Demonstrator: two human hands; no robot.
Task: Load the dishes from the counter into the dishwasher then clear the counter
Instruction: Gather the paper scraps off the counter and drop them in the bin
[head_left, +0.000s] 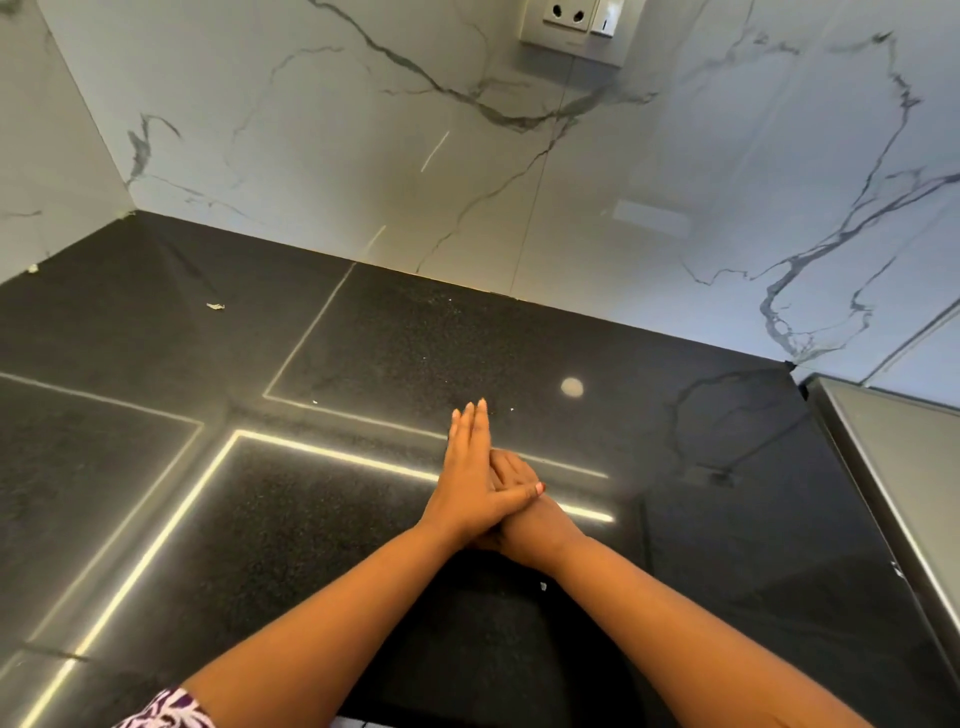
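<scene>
None of the dishes shows on the counter (156, 493) in front of me, and the dishwasher is out of my view, so I cannot check the loading itself. I judge that part finished for this stretch of worktop and take the step in hand to be the clearing.

What lies on the black stone is small. There is a pale scrap (214, 306) toward the back left and another bit (32, 268) at the foot of the left wall. A few white crumbs (315, 401) sit near the middle, and one speck (543, 586) lies just beside my right forearm.

My left hand (467, 478) lies flat over my right hand (532, 519), its fingers straight, close together and pointing at the back wall, its thumb laid across. The right one is mostly covered, but what shows of its fingers (511, 465) looks flat too. Neither holds anything. Whether they rest on the stone or hang just above it, I cannot tell.

Next I would part my hands. The scrap is big enough to pinch but needs a long reach to the back left. The crumbs look too fine for that, so I would sweep them with a flat palm toward the near edge. A cloth would do better, and none is in sight.

Behind stands the marble wall (363, 130) with a socket (571, 21) high up. A steel edge (883, 457) borders the counter on my right.
</scene>
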